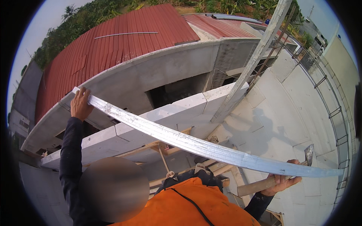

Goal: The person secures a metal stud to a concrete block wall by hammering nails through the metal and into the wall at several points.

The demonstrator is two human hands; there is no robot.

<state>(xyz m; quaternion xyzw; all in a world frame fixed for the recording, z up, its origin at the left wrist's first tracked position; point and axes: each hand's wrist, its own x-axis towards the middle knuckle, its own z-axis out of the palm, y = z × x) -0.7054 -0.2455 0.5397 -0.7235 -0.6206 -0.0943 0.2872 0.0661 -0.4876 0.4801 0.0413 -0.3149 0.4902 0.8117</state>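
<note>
A long silvery metal channel (pixel 169 137) spans the view from upper left to lower right, sloping down to the right and bowed by the lens. My left hand (pixel 81 104) is closed around it near its left end. Under the right part of the channel, my right hand (pixel 283 184) grips a hammer (pixel 258 186) by its wooden handle and also touches the channel. The hammer's metal head sticks up beyond the channel's far edge. Some fingers of my right hand are hidden behind the channel.
A pale block wall (pixel 158 117) runs below the channel, with wooden scaffold boards (pixel 222 167) near my feet. A slanted post (pixel 256 56) rises beyond it. At right are another block wall (pixel 279 101) and a rebar cage (pixel 332 109). A red metal roof (pixel 124 37) lies behind.
</note>
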